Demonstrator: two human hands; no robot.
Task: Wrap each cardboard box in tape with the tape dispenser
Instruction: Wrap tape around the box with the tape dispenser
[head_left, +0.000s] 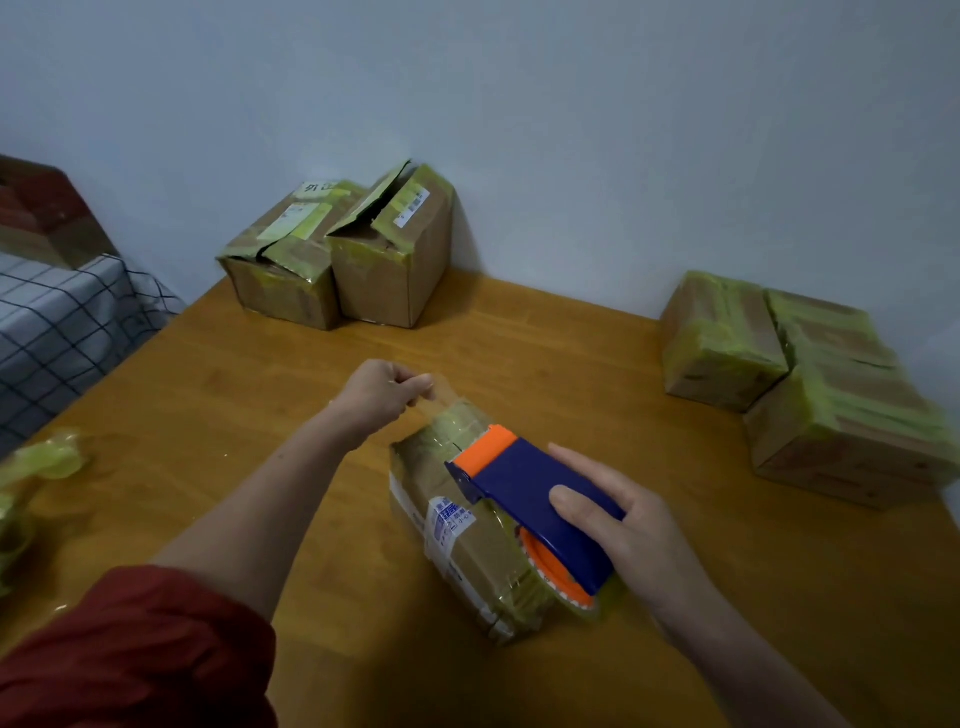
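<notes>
From my remote seat I see the cardboard box lying in the middle of the wooden table. Its long axis runs away from me, with the far end leaning a little to the left and the printed label facing left. The tape dispenser rests on the box's upper right side, roughly in line with it. Its orange nose points away and leftward, and its roll end sits nearest me. My right hand grasps the dispenser's blue body, thumb laid over the top and fingers wrapped behind. My left hand is held just above the far end of the box and pinches the free end of a clear tape strip, which stretches from the fingertips down toward the dispenser's nose. A red sleeve covers the left upper arm. Against the wall at the back stand two open boxes, touching each other, flaps ragged with greenish tape. At the right edge of the table sits a cluster of wrapped boxes, well apart from the one under my hands. A wad of crumpled tape lies at the table's left edge, with a checked bedsheet beyond it.
</notes>
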